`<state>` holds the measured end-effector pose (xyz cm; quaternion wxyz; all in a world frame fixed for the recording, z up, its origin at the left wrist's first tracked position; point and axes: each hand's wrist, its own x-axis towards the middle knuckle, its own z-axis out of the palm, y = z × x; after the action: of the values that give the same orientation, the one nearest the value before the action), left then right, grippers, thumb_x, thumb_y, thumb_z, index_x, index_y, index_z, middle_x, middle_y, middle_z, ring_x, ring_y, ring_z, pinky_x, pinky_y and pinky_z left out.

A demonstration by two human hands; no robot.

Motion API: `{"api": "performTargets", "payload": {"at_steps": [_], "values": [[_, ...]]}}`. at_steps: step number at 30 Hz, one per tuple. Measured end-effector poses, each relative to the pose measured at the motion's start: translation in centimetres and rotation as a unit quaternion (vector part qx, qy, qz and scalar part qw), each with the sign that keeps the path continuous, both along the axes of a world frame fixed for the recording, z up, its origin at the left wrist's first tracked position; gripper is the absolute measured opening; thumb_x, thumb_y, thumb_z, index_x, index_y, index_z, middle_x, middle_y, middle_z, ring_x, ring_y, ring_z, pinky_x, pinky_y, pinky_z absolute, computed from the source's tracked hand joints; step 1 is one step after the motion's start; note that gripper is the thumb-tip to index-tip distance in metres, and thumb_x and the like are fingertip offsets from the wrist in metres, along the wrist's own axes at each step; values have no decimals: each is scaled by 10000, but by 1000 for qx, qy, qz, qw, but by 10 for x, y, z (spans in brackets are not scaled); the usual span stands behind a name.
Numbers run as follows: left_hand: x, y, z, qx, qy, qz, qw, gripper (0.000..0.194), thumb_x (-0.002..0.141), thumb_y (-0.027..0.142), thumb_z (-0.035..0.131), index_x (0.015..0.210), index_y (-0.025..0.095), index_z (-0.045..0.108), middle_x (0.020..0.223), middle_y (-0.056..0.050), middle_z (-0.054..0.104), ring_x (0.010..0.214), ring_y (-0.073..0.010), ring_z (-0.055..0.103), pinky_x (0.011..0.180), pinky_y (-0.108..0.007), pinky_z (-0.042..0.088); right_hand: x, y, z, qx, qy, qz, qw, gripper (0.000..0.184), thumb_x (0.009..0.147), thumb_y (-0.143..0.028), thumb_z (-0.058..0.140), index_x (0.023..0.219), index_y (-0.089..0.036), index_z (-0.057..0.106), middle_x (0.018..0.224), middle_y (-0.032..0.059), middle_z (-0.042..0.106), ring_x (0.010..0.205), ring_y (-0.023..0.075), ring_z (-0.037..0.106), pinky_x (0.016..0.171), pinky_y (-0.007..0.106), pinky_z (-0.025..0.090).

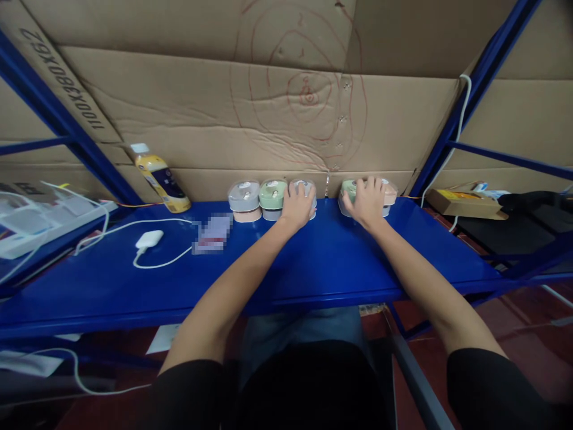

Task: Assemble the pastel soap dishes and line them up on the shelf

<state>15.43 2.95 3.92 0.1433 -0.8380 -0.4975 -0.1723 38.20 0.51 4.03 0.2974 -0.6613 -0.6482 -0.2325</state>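
Note:
Several small round lidded containers stand in a row on a blue steel shelf (286, 263) against the cardboard. My left hand (299, 206) lies over a container with a pale grey lid (308, 186), fingers curled across the top. My right hand (366, 202) covers a green-lidded container (347, 191), and its fingers reach towards a peach-coloured one (390, 193). To the left stand a grey-lidded container with a peach base (244, 200) and a green-lidded one with a grey base (272, 197). The hands hide most of the lids beneath them.
A yellow-labelled plastic bottle (162, 185) leans on the cardboard backing (215, 107), which has red scribbles. A white charger (149, 239) with its cable and a blurred flat item (212, 233) lie on the shelf. A white tray (49, 218) sits left, a brown box (463, 204) right.

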Motion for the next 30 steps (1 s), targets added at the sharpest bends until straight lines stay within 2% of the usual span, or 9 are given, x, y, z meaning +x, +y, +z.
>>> {"api": "performTargets", "payload": {"at_steps": [5,9,12,15,19,22,25,27,30], "values": [[-12,-13,-7,22,10,-50,998,655,1057,245,591,1672,95,422,1739,-324,381,1631,-546,322,1252,-715,363,-7,-11,-6,71,40,93,992,279,1021,-378,514,1075,-189,712,1215,210,676,1248,434,566,1116,667,419],[-40,-39,-15,29,14,-209,977,663,1079,312,608,1681,113,413,1758,-278,386,1674,-500,281,1341,-691,279,-10,-16,-5,66,101,268,956,272,1014,-445,585,1078,-219,722,1125,150,711,1148,355,654,1083,583,515],[-65,-64,-21,-4,-4,-332,943,699,1098,402,615,1715,185,368,1765,-229,400,1692,-435,288,1362,-655,308,-11,-25,-5,-61,100,432,894,590,899,-621,787,1354,-254,703,1412,143,686,1332,365,639,1159,578,511],[-84,-83,-27,-63,-38,-388,919,678,1100,398,623,1716,254,381,1782,-196,377,1685,-392,328,1354,-624,369,-14,-34,-9,-193,73,507,837,940,758,-737,897,1539,-292,623,1550,137,631,1435,392,593,1208,606,481],[-96,-92,-32,-142,-97,-372,912,774,1000,345,752,1695,303,415,1813,-158,304,1694,-392,307,1344,-605,401,-25,-44,-13,-250,51,502,826,1009,726,-739,924,1570,-286,609,1399,115,658,1283,348,656,1137,555,543],[-99,-87,-34,-206,-133,-339,908,978,888,306,823,1731,264,329,1792,-180,331,1660,-395,376,1339,-581,411,-37,-54,-16,-256,28,456,852,1040,692,-764,926,1541,-237,638,1245,104,623,1136,331,664,1057,529,587],[-99,-78,-38,-268,-162,-301,901,1197,791,402,922,1758,222,240,1789,-220,343,1646,-439,389,1343,-611,377,-52,-64,-19,-257,16,385,887,1072,646,-826,912,1472,-183,682,1223,132,602,1082,359,672,1007,556,605],[-98,-73,-41,-292,-192,-270,897,1299,745,516,969,1764,226,217,1774,-235,376,1627,-462,412,1327,-639,376,-58,-68,-20,-246,27,355,901,1038,663,-835,895,1438,-174,697,1258,157,621,1102,377,687,1006,564,602],[-99,-69,-44,-294,-242,-247,891,1319,751,562,965,1770,232,197,1652,-231,546,1535,-451,538,1270,-643,436,-51,-63,-18,-235,71,374,894,862,746,-787,863,1354,-192,724,1255,154,703,1126,362,710,1016,535,589]]}}
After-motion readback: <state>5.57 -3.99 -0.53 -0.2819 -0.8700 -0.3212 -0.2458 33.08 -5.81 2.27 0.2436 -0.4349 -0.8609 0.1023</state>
